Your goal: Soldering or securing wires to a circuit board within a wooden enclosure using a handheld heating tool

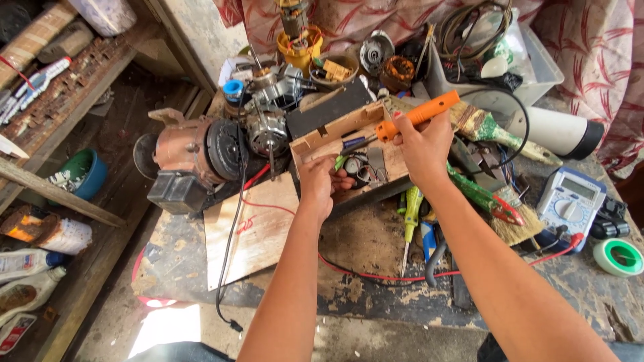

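Landmark: the wooden tray sits in the middle of the bench, and every place below is told from it.
Cable: a thin red wire loops over the bench on the near side of the tray.
Board: a flat piece of plywood lies near and to the left of the tray, with a black cord across it.
Screwdriver: a green and yellow screwdriver lies just in front of the tray, tip pointing at the person.
Left hand: the left hand is at the tray's near edge, fingers curled on a small dark round part; how tightly it grips I cannot tell.
Right hand: the right hand is over the right end of the tray, clenched around the orange soldering iron.
Iron: its dark tip points down and left into the tray; its black lead curls away to the right.
Brushes: two paint brushes lie right of the tray.
Meter: a blue and white meter sits far to the right of the tray.
Tape: a green roll of tape lies beyond the meter, further right.
Motor: a big brown motor sits left of the tray.
Box: a clear plastic box of wires stands behind the tray to the right.
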